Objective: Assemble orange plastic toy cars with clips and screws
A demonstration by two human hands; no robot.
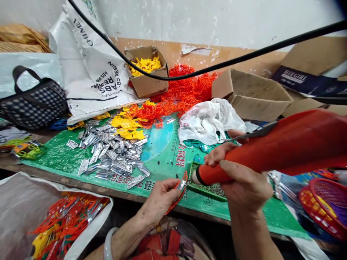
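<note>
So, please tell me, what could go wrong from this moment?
The red tool in the right hand points at the silver piece in the left hand, so a slip might injure that hand. The green tray lies close by; a bump could scatter its small parts.

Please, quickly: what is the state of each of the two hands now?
Left hand: closed, holding an orange-and-silver part by its edge.
Right hand: closed around the red tool.
</note>
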